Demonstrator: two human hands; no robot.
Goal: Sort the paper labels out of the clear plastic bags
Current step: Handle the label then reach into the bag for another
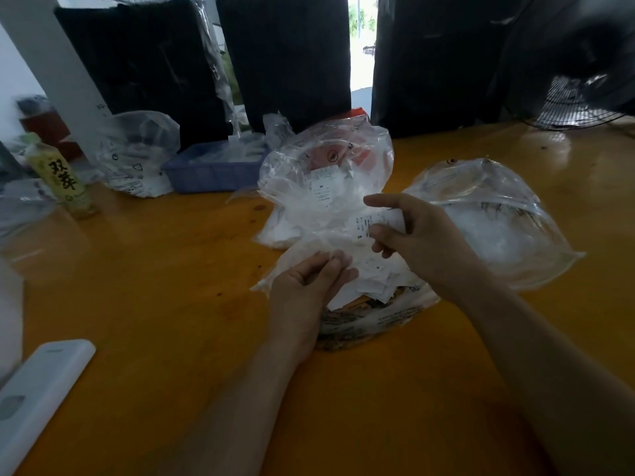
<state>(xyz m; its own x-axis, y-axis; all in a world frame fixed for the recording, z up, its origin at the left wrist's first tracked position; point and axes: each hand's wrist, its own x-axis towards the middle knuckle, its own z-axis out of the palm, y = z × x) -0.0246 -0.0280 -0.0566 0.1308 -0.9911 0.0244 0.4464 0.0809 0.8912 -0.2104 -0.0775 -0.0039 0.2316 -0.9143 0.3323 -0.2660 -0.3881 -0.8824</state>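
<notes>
Your left hand (pixel 311 286) pinches the thin clear plastic bag (pixel 319 235) taut so your right hand (pixel 422 235), fingers curled, can pull the white printed paper label (pixel 372 221) free over the orange wooden bench (pixel 154 286).

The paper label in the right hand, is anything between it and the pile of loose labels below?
Nothing visible. The right hand pinches the paper label just above the label pile; the left hand holds the clear bag to one side.

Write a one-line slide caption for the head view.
Right hand pinches a paper label while left hand holds the clear bag on the wooden table.
</notes>
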